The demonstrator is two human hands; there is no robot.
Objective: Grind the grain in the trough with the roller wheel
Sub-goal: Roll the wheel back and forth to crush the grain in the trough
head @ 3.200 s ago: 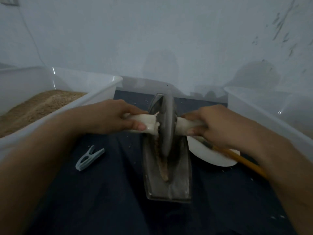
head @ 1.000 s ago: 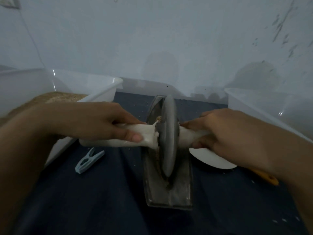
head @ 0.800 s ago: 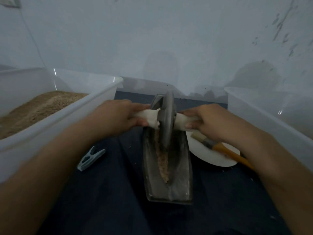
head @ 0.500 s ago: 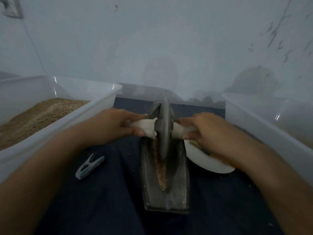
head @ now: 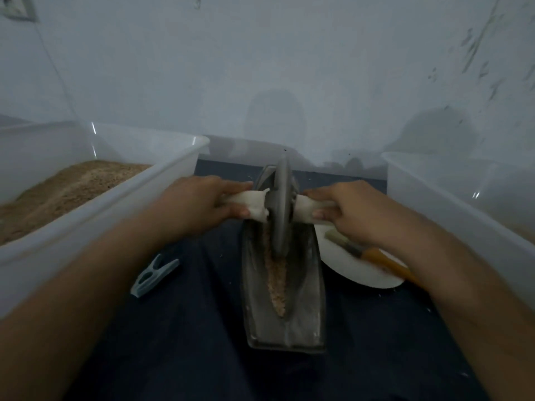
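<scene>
Hands (head: pixel 199 204) (head: pixel 356 211) clenched round roller wheel (head: pixel 280 209) handles; I judged even downward pressure kept it centred over grain (head: pixel 276 282) in trough (head: pixel 307 299).

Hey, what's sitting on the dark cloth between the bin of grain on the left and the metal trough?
In the head view, a grey-blue clothespin lies on the cloth between the grain bin and the trough. The left forearm crosses above that stretch too.

Since a moment ago, the roller wheel (head: pixel 281 206) seems pushed slightly farther along the trough (head: pixel 307 287), uncovering the brush (head: pixel 373 256).
</scene>
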